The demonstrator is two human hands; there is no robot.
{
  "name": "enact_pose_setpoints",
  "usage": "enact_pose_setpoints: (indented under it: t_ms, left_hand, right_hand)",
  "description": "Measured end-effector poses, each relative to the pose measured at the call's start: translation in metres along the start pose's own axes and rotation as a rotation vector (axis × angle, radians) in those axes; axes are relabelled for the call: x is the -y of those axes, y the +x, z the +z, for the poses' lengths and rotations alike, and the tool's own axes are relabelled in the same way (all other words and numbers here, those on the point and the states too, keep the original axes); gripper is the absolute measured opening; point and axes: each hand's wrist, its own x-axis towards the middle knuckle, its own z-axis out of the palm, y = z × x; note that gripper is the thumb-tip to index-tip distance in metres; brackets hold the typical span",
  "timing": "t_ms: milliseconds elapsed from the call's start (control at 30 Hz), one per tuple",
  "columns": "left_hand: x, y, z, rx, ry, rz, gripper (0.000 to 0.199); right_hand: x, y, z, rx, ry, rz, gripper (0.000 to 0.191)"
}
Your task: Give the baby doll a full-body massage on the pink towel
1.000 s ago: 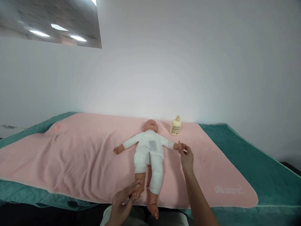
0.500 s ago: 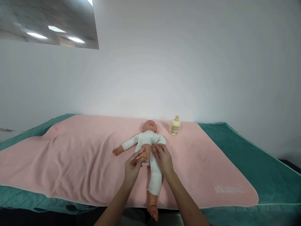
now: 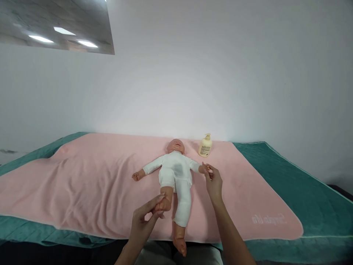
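A baby doll [image 3: 169, 162] with a white cloth body lies on its back, its head toward the wall. My left hand [image 3: 145, 217] pinches the doll's foot [image 3: 164, 204] on the left side, the leg slightly raised. Out to the right, my right hand [image 3: 213, 180] grips the doll's hand [image 3: 204, 168] between thumb and fingers, with that arm stretched sideways. The doll's other arm [image 3: 146, 169] rests spread on the blanket, and its other leg [image 3: 182, 206] points toward me over the near edge. A greyish patch [image 3: 178, 169] shows on the belly.
A cream pump bottle [image 3: 205, 146] stands right of the doll's head. Beneath is a pink blanket [image 3: 104, 176] with wrinkles on the left, over a green padded cover [image 3: 292, 184]. Behind rises a white wall [image 3: 176, 73], with a reflective panel [image 3: 55, 25] at upper left.
My left hand has drawn the doll's foot down toward me and left, straightening the leg. My right hand has carried the doll's hand from the belly outward to the right.
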Motion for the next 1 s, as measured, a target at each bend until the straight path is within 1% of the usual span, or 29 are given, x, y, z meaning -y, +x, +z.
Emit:
enact_pose_setpoints:
  t_ms: [133,200,300,400,500,567,700,833,933,1000]
  left_hand:
    - [0.011,-0.025,-0.013,0.112,0.044,0.078,0.029]
    - [0.015,-0.034,-0.019,0.173,0.079,0.104,0.03]
    - [0.021,-0.045,-0.025,0.223,0.119,0.117,0.034]
    - [0.03,-0.055,-0.027,0.254,0.157,0.109,0.035]
    - [0.037,-0.064,-0.024,0.315,0.179,0.068,0.037]
    - [0.041,-0.068,-0.022,0.333,0.184,0.04,0.036]
    - [0.045,-0.072,-0.02,0.32,0.176,0.017,0.032]
    - [0.045,-0.071,-0.022,0.312,0.195,0.02,0.032]
    - [0.04,-0.065,-0.023,0.268,0.192,0.012,0.032]
    - [0.035,-0.058,-0.021,0.23,0.156,0.011,0.029]
  right_hand:
    - [-0.018,0.007,-0.021,-0.016,0.061,0.267,0.057]
    - [-0.028,0.007,-0.029,-0.02,0.094,0.343,0.059]
    - [-0.04,0.003,-0.036,-0.031,0.119,0.4,0.062]
    - [-0.043,-0.001,-0.037,-0.031,0.12,0.414,0.059]
    - [-0.037,-0.005,-0.037,-0.017,0.108,0.413,0.052]
    - [-0.032,-0.005,-0.037,0.001,0.089,0.418,0.049]
    - [-0.024,-0.006,-0.036,0.022,0.053,0.419,0.048]
    - [-0.02,-0.01,-0.03,-0.009,0.04,0.401,0.052]
    - [-0.017,-0.013,-0.022,-0.04,0.019,0.363,0.056]
    - [-0.014,-0.015,-0.015,-0.048,0.004,0.3,0.054]
